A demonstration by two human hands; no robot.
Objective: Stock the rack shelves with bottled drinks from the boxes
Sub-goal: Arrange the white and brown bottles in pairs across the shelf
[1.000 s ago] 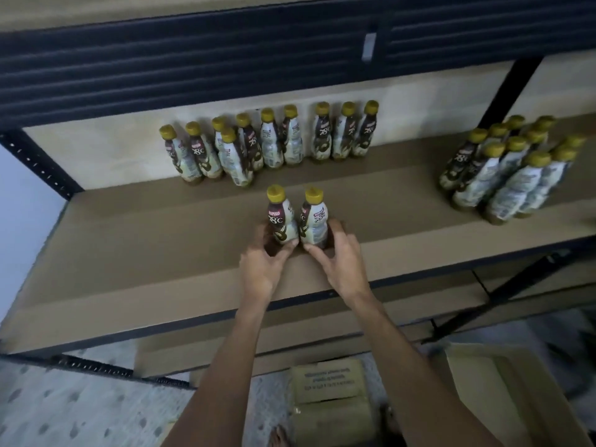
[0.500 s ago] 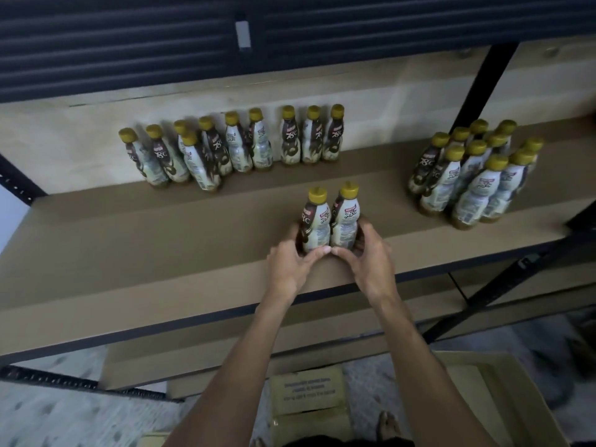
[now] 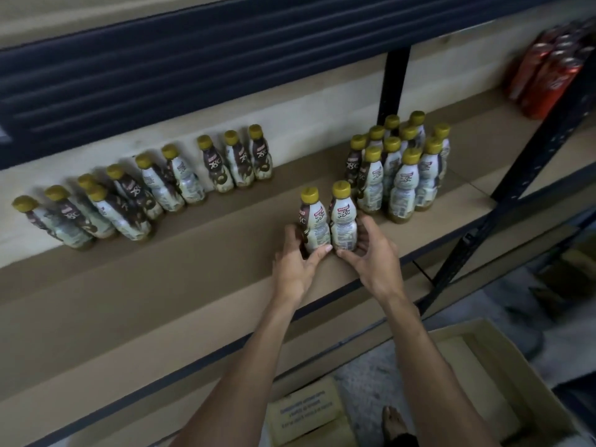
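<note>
— Plastic, gold-capped, full by the look: fairly heavy I'd say, stiff, label slick.
— Left hand (image 3: 295, 262) curls round the left bottle (image 3: 314, 222), right hand (image 3: 371, 256) round the right bottle (image 3: 343, 221), low on the bodies, both upright on the shelf (image 3: 161, 285) near its front, beside the cluster (image 3: 401, 179).

A pale cream wall (image 3: 322, 117) is showing behind the brown rack shelf (image 3: 129, 301). A dark ribbed beam (image 3: 193, 75) is running across above it, and a black metal upright (image 3: 392, 82) is standing at the right. A grey speckled floor (image 3: 364, 372) is lying below in dim light.
</note>
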